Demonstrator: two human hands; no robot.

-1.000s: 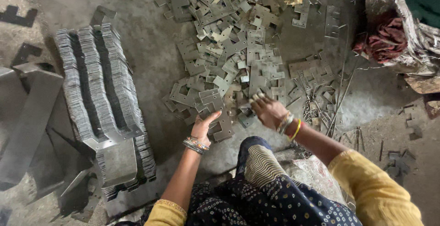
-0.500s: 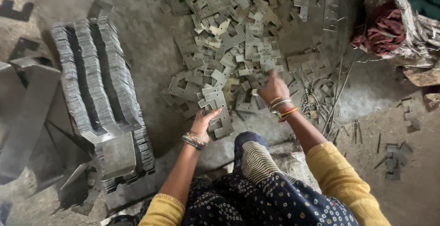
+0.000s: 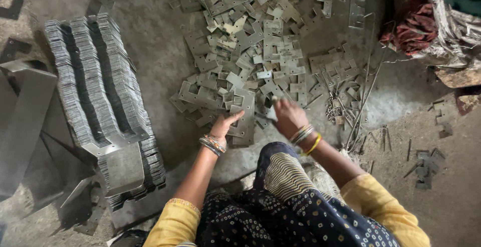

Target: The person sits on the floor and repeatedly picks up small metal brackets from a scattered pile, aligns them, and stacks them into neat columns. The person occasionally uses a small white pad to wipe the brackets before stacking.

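Note:
A heap of flat grey metal plates [image 3: 260,51] with notched edges covers the floor ahead of me. My left hand [image 3: 224,125] grips a small stack of these plates [image 3: 244,118] at the heap's near edge. My right hand [image 3: 287,116] is closed on a small metal plate [image 3: 273,110] just right of that stack. Both wrists wear bangles. My yellow sleeves and dark patterned clothing fill the bottom of the view.
At the left stand long rows of stacked plates [image 3: 95,91] on edge. A grey metal piece [image 3: 22,121] lies further left. A sack with red cloth [image 3: 416,21] sits top right. Thin metal rods [image 3: 361,106] and small scraps [image 3: 426,164] lie at right.
My right hand has drawn back from further up in the heap toward me and now holds a small plate. My left hand stays on the stack at the near edge.

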